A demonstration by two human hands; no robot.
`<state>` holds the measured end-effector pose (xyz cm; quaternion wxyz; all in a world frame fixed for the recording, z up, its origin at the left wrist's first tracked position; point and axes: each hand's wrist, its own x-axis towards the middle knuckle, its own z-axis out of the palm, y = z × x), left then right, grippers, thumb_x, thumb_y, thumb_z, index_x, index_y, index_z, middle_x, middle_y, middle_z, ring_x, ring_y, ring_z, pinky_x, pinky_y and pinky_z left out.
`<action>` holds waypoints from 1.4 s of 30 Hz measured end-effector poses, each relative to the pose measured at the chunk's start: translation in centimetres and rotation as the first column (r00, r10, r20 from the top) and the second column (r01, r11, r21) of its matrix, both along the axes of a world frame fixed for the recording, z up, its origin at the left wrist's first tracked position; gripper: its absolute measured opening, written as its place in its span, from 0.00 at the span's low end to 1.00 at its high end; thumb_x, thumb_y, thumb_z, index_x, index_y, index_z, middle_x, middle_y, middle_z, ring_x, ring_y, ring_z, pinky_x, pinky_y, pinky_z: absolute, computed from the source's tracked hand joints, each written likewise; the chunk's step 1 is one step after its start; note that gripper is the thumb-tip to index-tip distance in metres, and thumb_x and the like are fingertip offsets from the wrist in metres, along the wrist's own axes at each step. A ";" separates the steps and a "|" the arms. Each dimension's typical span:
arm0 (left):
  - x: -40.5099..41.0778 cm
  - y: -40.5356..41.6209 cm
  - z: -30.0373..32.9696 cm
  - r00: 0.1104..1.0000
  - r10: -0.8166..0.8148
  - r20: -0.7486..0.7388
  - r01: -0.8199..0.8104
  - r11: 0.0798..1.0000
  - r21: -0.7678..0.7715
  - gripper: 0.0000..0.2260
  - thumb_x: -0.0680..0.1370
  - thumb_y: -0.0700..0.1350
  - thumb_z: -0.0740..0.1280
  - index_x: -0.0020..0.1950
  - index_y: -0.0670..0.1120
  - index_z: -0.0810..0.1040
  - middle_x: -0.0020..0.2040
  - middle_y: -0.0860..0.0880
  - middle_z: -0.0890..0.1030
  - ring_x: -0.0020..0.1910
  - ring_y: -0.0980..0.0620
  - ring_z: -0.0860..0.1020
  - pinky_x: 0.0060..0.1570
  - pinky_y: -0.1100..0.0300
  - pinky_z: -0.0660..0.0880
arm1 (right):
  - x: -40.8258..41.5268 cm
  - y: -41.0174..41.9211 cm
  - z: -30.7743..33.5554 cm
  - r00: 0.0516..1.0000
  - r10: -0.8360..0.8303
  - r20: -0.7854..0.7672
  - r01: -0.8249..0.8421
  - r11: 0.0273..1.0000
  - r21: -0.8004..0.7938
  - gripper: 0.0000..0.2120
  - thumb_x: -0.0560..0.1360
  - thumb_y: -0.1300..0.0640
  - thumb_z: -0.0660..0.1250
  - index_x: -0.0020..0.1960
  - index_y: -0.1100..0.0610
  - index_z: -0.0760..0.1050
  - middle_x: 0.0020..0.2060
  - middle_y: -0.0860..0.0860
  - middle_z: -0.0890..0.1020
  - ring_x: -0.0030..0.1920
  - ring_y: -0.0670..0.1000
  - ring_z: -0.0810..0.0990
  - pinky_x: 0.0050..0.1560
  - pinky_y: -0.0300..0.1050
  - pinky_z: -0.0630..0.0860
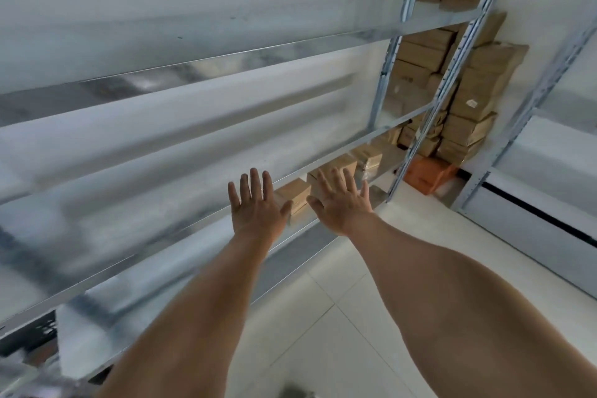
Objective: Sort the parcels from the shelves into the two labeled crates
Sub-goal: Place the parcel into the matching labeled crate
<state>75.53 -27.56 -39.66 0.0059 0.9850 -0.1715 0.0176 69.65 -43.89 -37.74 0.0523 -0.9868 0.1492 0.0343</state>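
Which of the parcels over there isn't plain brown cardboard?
The orange parcel on the floor, at the foot of the tall stack of brown boxes in the far corner. Every other parcel in view is brown; neither hand is touching it.

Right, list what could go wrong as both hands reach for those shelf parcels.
1. Both the left hand and right hand are spread open and hold nothing; the small brown parcels sit near the shelf edge, so a clumsy grab might knock one to the floor.
2. The tall stack of boxes in the corner leans unevenly; bumping the rack could topple it.
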 end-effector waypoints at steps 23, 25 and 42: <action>12.4 -29.2 -11.3 0.882 0.364 -0.299 -0.348 0.931 0.106 0.35 0.82 0.65 0.44 0.82 0.46 0.41 0.82 0.45 0.40 0.81 0.46 0.41 0.77 0.41 0.36 | 19.8 -31.0 -11.0 0.894 0.322 -0.312 -0.314 0.946 0.079 0.31 0.83 0.37 0.40 0.81 0.46 0.37 0.81 0.53 0.40 0.80 0.56 0.36 0.77 0.66 0.41; 13.0 -30.6 -12.8 0.857 0.402 -0.323 -0.387 0.915 0.114 0.35 0.82 0.65 0.43 0.82 0.46 0.41 0.82 0.45 0.40 0.81 0.46 0.41 0.77 0.42 0.37 | 20.5 -32.4 -12.9 0.865 0.360 -0.351 -0.356 0.931 0.078 0.31 0.83 0.37 0.40 0.81 0.46 0.37 0.81 0.53 0.39 0.81 0.57 0.37 0.77 0.66 0.42; 28.2 -29.0 -37.5 0.638 0.607 -0.474 -0.742 0.650 -0.167 0.36 0.82 0.66 0.46 0.82 0.44 0.47 0.82 0.44 0.52 0.81 0.43 0.51 0.76 0.41 0.46 | 36.3 -30.3 -39.3 0.929 0.363 -0.076 -0.305 0.864 0.400 0.34 0.83 0.37 0.47 0.82 0.51 0.41 0.79 0.58 0.58 0.76 0.61 0.62 0.73 0.58 0.62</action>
